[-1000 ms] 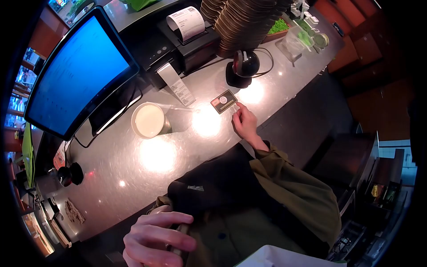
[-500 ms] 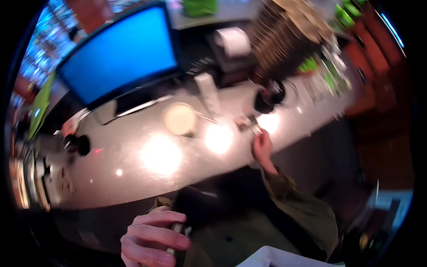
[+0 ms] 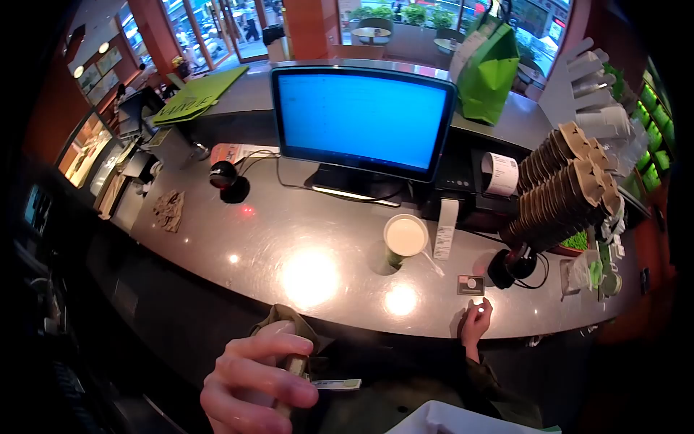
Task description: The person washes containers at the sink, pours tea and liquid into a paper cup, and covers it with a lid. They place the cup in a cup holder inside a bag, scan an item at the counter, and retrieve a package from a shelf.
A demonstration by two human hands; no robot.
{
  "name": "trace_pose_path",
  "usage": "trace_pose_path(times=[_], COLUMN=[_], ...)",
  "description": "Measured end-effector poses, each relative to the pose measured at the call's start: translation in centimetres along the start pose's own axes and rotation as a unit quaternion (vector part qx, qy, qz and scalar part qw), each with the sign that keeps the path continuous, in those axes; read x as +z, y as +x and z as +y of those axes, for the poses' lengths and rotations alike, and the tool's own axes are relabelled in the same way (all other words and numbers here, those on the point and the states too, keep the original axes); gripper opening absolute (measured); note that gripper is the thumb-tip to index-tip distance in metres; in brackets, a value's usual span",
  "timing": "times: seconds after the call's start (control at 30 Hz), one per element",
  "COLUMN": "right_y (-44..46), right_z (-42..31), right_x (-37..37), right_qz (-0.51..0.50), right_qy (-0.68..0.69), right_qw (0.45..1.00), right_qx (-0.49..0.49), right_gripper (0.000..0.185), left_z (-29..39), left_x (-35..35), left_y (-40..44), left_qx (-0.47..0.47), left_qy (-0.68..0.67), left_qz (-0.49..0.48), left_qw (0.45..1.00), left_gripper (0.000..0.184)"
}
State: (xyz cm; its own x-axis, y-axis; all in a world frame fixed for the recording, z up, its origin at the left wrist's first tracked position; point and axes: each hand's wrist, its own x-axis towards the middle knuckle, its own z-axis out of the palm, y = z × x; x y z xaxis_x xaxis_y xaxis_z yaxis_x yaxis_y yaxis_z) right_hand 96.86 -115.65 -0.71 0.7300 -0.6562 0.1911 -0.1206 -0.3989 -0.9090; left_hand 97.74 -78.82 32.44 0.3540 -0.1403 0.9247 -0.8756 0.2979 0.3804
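My left hand point(image 3: 260, 380), large at the bottom, is curled around a thin tan-edged object point(image 3: 293, 367) seen nearly edge-on; its kind is unclear. A narrow white strip point(image 3: 338, 385) with small print sticks out beside those fingers. My right hand point(image 3: 475, 323) is at the counter's near edge, its fingers bent in; a bright spot shows at the fingertips, and whether they hold anything is hidden. Just beyond them a small dark card-like item point(image 3: 470, 284) with a pale round mark lies flat. A cup point(image 3: 405, 237) with a cream-coloured top stands upright to its left.
Behind the cup stand a monitor point(image 3: 361, 123) and a printer with a receipt point(image 3: 446, 224) hanging out. Stacked brown cup carriers point(image 3: 560, 189) rise at right, near a black scanner point(image 3: 512, 266). Another black scanner point(image 3: 225, 177) and crumpled brown paper point(image 3: 168, 210) are at left.
The head view has turned and levelled, and blur has cleared. My right hand is now apart from the small card-like item, which it was touching or nearly touching. My left hand keeps its grip.
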Motion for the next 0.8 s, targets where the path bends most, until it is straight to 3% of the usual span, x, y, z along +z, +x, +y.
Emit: trace_pose_path(times=[0.2,0.3,0.43,0.5,0.8], right_y=[-0.2,0.4,0.2,0.3,0.3], right_z=[-3.1,0.4,0.0,0.6,0.3], right_x=[0.1,0.0,-0.3,-0.1,-0.2], right_qz=[0.025,0.04,0.054,0.072,0.057], right_qy=[0.058,0.006,0.017,-0.013,-0.026], right_qw=[0.998,0.998,0.998,0.995,0.995], right_qx=[0.016,-0.039,-0.036,-0.074,-0.074], right_gripper=[0.03,0.031,0.03,0.028,0.027], left_z=[0.5,-0.8,-1.0,-1.4,-1.3], left_x=[-0.2,0.9,-0.1,0.5,1.8], left_y=[-0.2,-0.2,0.1,0.1,-0.8], left_qx=[0.054,0.093,0.027,0.038,0.055], left_qy=[-0.028,-0.055,-0.111,-0.124,-0.143], left_qz=[0.002,0.006,-0.064,-0.048,-0.013], left_qw=[0.998,0.994,0.991,0.99,0.988], left_gripper=[0.02,0.022,0.025,0.026,0.024])
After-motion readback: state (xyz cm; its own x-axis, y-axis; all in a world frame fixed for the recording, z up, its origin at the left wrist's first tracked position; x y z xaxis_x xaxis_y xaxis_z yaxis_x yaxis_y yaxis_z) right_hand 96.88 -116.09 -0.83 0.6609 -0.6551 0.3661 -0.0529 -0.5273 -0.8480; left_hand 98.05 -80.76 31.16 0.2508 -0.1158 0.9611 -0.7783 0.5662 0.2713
